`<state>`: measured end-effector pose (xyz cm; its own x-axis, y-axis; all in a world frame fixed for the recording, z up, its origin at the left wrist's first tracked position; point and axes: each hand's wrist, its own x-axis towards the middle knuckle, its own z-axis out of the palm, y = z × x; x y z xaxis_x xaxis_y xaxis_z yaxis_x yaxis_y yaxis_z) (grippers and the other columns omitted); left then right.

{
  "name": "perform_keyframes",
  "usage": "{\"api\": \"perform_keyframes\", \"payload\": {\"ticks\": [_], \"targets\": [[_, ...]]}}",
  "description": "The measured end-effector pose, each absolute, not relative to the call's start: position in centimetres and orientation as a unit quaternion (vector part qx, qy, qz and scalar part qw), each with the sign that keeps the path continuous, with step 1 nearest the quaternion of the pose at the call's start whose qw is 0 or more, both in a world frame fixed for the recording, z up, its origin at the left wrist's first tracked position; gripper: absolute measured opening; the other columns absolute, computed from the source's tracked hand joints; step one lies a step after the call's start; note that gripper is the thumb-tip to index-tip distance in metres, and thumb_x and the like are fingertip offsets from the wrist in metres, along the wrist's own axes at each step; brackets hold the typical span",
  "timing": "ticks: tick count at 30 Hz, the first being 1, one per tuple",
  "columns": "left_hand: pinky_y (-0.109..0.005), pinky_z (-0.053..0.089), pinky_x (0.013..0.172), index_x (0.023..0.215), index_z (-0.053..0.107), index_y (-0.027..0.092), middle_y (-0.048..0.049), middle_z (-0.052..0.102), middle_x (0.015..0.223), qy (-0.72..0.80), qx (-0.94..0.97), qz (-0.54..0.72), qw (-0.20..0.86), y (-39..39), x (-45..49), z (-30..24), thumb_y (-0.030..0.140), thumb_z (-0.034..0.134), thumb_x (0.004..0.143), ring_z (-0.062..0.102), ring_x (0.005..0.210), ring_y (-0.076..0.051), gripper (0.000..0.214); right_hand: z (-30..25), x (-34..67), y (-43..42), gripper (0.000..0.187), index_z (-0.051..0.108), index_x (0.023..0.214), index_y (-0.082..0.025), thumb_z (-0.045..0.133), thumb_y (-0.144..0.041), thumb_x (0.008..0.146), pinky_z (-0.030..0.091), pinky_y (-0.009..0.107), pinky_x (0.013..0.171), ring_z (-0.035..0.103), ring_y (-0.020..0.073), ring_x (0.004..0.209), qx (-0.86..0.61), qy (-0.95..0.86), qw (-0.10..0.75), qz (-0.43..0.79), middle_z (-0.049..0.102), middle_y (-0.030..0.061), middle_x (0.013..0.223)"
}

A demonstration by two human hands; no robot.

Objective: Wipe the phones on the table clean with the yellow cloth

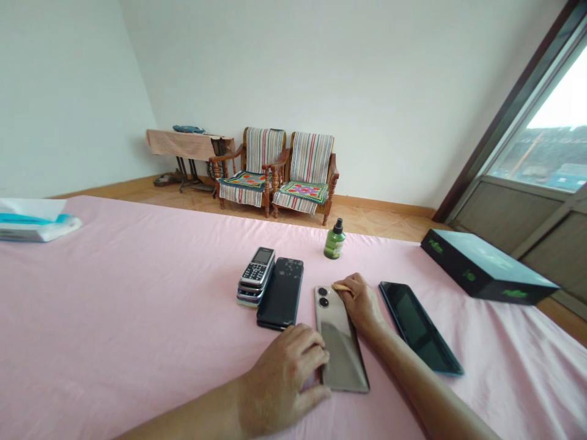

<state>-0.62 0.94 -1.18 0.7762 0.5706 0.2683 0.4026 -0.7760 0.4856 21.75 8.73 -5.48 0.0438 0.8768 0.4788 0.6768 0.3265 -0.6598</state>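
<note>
We have a phone (342,348) on the cloth (160,293), between our left hand (288,376) and right hand (361,305). Another phone (282,293) lies to its left, just beside a phone pile (257,275). Right of our right hand lies a tablet (419,327), then a box (481,266). A bottle (334,242) stands behind. Past the cloth we see two chairs (265,153).

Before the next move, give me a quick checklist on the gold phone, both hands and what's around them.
1. Gold phone lying back up: ok.
2. Left hand at its left edge: ok.
3. Right hand holding the tan piece near the rear cameras: ok.
4. Green bottle upright, away from both hands: ok.
5. Rear cameras free of smudges: cannot tell.
</note>
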Motion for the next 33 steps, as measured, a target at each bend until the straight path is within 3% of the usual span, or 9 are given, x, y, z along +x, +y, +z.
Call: {"api": "perform_keyframes", "payload": {"ticks": [9, 16, 23, 28, 33], "targets": [[-0.038, 0.044, 0.092, 0.106, 0.06, 0.017, -0.0076, 0.059, 0.11, 0.261, 0.92, 0.206, 0.209, 1.0, -0.6, -1.2, 0.023, 0.076, 0.079, 0.054, 0.101, -0.025, 0.032, -5.5, 21.3, 5.8, 0.023, 0.072, 0.078, -0.017, 0.053, -0.023, 0.089, 0.045, 0.031, 0.068, 0.056, 0.0202, 0.075, -0.558, -0.698, 0.435, 0.11, 0.058, 0.0062, 0.077], [-0.038, 0.044, 0.093, 0.105, 0.061, 0.019, -0.0068, 0.059, 0.111, 0.276, 0.912, 0.201, 0.226, 0.9, -0.5, -0.8, 0.021, 0.078, 0.077, 0.054, 0.103, -0.025, 0.033, -4.1, 20.0, 0.1, 0.024, 0.072, 0.086, -0.021, 0.049, -0.019, 0.092, 0.046, 0.031, 0.073, 0.056, 0.0205, 0.084, -0.541, -0.725, 0.39, 0.173, 0.057, 0.0063, 0.086], [-0.039, 0.044, 0.094, 0.114, 0.055, 0.019, -0.0056, 0.059, 0.113, 0.311, 0.89, 0.214, 0.256, 0.7, -0.3, -0.9, 0.018, 0.083, 0.071, 0.053, 0.105, -0.025, 0.051, -4.7, 19.4, -4.5, 0.027, 0.069, 0.099, -0.021, 0.046, -0.012, 0.091, 0.048, 0.029, 0.074, 0.057, 0.0202, 0.089, -0.504, -0.753, 0.372, 0.202, 0.056, 0.0076, 0.093], [-0.041, 0.04, 0.102, 0.131, 0.041, 0.018, -0.0094, 0.056, 0.123, 0.316, 0.882, 0.244, 0.25, 0.9, -0.5, -1.8, 0.017, 0.082, 0.071, 0.05, 0.115, -0.027, 0.072, -4.5, 19.5, -5.6, 0.025, 0.069, 0.088, -0.02, 0.045, -0.017, 0.093, 0.046, 0.025, 0.063, 0.058, 0.0166, 0.076, -0.473, -0.771, 0.361, 0.228, 0.055, 0.0063, 0.084], [-0.042, 0.04, 0.103, 0.129, 0.044, 0.019, -0.0089, 0.057, 0.123, 0.318, 0.883, 0.229, 0.258, 0.9, -0.5, -1.6, 0.019, 0.083, 0.07, 0.051, 0.115, -0.027, 0.072, -2.9, 19.7, -2.7, 0.025, 0.068, 0.087, -0.02, 0.044, -0.02, 0.094, 0.047, 0.027, 0.068, 0.059, 0.0176, 0.081, -0.516, -0.727, 0.392, 0.226, 0.058, 0.0067, 0.089]]}}
